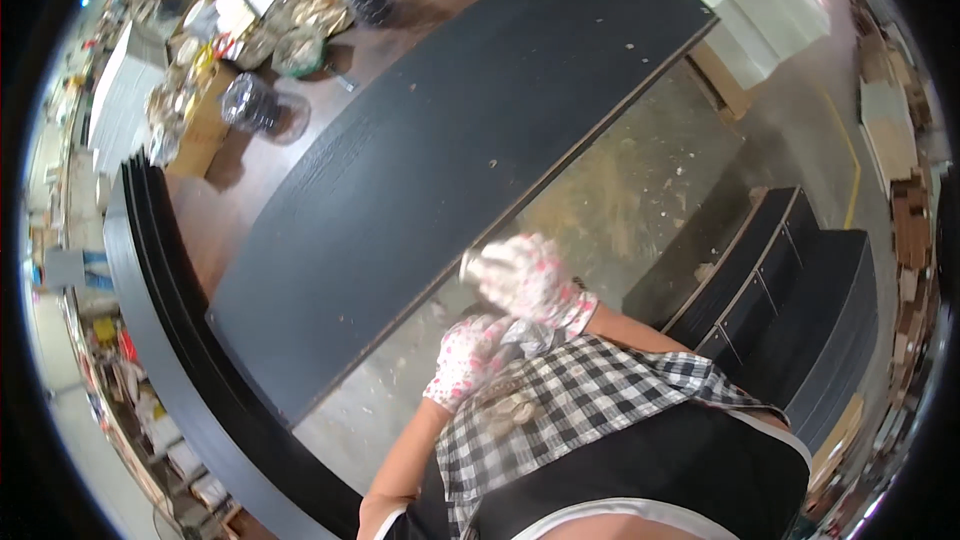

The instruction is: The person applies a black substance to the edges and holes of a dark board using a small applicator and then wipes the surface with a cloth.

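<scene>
My right hand [530,285], in a white glove with pink dots, is closed around a small round thing with a pale metallic rim [469,266]; the fingers cover most of it. Just below it, close to my apron, my left hand [465,360] wears a matching glove. Its fingers curl in beside a crumpled grey piece of plastic or cloth [528,338], and seem to grip it. Beyond both hands lies a long dark panel [400,180] with a curved far edge and several small pale marks. Its straight near edge passes close to my right hand.
Dark curved panels stand stacked at the left [180,330]. Clear jars with dark contents [250,105] and a cluttered box [205,125] sit on the brown table [215,215]. Black step-like pieces [760,290] stand at the right on the stained floor [640,190].
</scene>
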The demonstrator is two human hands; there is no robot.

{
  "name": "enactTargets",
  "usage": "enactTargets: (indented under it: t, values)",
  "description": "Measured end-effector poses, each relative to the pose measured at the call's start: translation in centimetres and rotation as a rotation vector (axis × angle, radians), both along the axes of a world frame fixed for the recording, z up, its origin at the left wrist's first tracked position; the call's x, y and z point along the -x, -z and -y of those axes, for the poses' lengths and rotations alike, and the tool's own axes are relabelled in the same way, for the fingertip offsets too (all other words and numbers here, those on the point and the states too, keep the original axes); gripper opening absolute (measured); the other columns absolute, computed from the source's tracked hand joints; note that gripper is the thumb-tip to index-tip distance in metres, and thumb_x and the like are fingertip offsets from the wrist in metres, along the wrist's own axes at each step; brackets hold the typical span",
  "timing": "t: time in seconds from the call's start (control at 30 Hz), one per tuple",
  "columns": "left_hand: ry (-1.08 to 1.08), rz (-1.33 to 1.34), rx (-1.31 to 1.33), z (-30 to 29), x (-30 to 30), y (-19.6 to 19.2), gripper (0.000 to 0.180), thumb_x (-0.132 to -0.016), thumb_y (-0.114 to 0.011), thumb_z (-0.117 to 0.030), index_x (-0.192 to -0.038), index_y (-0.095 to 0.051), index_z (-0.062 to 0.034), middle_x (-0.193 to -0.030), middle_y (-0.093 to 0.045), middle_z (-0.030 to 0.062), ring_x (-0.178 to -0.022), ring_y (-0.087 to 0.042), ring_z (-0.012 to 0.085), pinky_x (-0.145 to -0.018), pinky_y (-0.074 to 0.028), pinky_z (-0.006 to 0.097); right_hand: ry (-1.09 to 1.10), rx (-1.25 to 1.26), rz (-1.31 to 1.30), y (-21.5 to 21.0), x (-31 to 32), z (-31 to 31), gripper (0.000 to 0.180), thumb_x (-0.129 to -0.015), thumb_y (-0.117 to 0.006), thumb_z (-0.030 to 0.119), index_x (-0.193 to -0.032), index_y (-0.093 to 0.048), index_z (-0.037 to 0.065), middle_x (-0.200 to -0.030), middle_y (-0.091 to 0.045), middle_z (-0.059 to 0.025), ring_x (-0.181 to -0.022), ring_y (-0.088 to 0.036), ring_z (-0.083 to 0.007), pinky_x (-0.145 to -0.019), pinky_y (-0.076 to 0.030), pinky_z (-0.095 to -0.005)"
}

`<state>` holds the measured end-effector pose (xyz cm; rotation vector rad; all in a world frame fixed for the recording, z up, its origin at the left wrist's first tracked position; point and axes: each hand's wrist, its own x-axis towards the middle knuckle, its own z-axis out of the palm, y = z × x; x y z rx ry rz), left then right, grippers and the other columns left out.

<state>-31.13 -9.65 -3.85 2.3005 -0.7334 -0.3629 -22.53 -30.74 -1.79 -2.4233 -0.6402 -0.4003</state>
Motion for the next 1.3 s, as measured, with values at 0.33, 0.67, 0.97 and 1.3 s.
enactTargets:
  t: [0.33,0.67,0.97,1.3]
  values:
    - [-0.268,-0.157,0.066,-0.3,4.0,0.7,0.045,-0.084,-0.064,-0.021,-0.127,-0.062,-0.0072,-0.111,-0.066,0.0168,-0.105,-0.062,0.0347,-0.092,-0.049,0.045,-0.231,0.045,0.070,0.0,1.2,-6.2,0.031,-0.076,-0.078,0.020,-0.106,-0.071,0.015,-0.111,-0.062,-0.0059,-0.099,-0.058,-0.0279,-0.084,-0.046,-0.0440]
    - [-0.655,-0.218,0.177,0.1,7.4,2.8,0.036,-0.088,-0.063,-0.026,-0.114,-0.065,-0.0012,-0.106,-0.068,0.0190,-0.100,-0.062,0.0403,-0.088,-0.050,0.048,-0.640,0.043,0.102,-0.4,1.7,-12.3,0.034,-0.075,-0.073,0.017,-0.109,-0.070,0.014,-0.104,-0.063,-0.0043,-0.090,-0.059,-0.0244,-0.074,-0.046,-0.0405]
    - [-0.900,-0.431,0.119,-0.1,8.4,2.2,0.040,-0.091,-0.059,-0.036,-0.114,-0.064,-0.0033,-0.108,-0.066,0.0234,-0.100,-0.063,0.0406,-0.088,-0.049,0.050,-0.923,0.163,0.154,-0.4,3.4,-20.6,0.027,-0.079,-0.064,0.013,-0.105,-0.067,0.011,-0.096,-0.064,-0.0057,-0.085,-0.062,-0.0223,-0.068,-0.050,-0.0371]
    - [-0.831,-0.162,0.025,1.5,9.5,11.9,0.064,-0.093,-0.055,-0.044,-0.145,-0.044,-0.0084,-0.146,-0.046,0.0165,-0.136,-0.041,0.0340,-0.115,-0.031,0.045,-0.940,0.104,0.174,-1.1,3.4,-20.0,0.020,-0.081,-0.064,0.014,-0.100,-0.067,0.010,-0.087,-0.065,-0.0052,-0.071,-0.063,-0.0235,-0.060,-0.047,-0.0375]
